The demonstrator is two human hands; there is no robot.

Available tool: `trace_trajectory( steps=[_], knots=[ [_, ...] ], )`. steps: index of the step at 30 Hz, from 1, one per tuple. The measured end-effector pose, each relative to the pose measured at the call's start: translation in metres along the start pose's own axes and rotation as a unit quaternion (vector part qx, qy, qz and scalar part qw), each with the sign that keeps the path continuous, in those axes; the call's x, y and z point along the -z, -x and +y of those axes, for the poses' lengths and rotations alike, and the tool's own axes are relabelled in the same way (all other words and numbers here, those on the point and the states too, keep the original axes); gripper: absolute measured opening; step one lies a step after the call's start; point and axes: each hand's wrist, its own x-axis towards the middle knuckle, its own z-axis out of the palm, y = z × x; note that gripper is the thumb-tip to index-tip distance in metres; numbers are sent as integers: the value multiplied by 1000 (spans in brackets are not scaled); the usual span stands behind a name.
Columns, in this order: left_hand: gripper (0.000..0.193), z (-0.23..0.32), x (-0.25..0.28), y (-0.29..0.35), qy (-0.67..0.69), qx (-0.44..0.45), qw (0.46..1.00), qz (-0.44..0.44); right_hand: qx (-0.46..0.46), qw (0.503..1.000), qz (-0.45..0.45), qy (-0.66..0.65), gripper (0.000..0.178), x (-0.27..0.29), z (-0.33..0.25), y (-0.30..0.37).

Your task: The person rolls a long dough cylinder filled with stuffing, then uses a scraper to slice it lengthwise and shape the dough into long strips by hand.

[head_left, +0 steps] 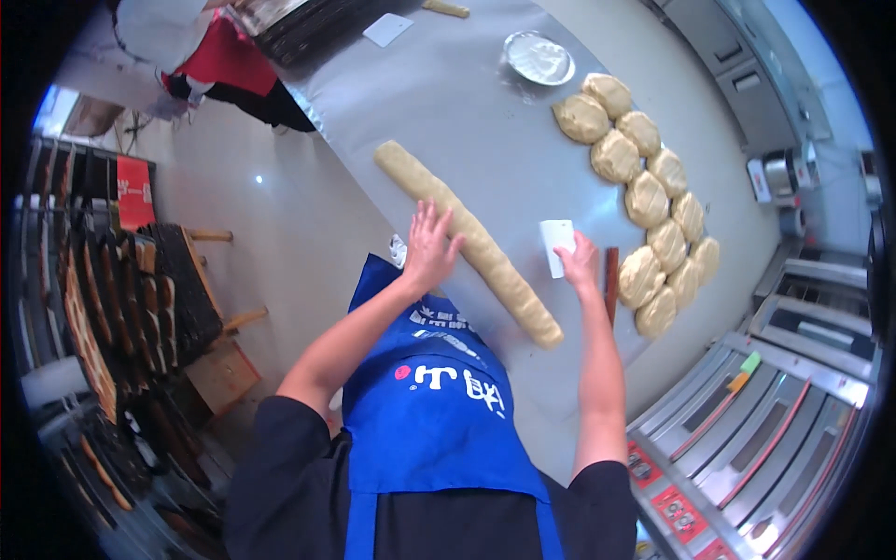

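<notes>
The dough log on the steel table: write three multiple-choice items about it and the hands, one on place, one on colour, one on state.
1. Where does the left hand rest?
A. on the dough log
B. on the metal bowl
C. on the dough pieces

2. What colour is the scraper in the right hand?
A. red
B. white
C. black

3. What state is the dough log in?
A. cut into slices
B. one whole long roll
C. flattened into a sheet

Answers: 1 A, the palm lies flat against the log's side. 2 B, the blade held upright on the table is white. 3 B, it runs unbroken across the table.
</notes>
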Motion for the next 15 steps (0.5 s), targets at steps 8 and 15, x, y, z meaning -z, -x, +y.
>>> trace_trajectory(
  steps=[8, 15],
  knots=[
    [56, -100, 19, -80, 119, 283, 929, 204, 91, 996, 18, -1, 25, -64, -177, -86],
    [64, -130, 22, -110, 235, 289, 911, 178, 205, 972, -99, 60, 16, -102, -211, -79]
  ],
)
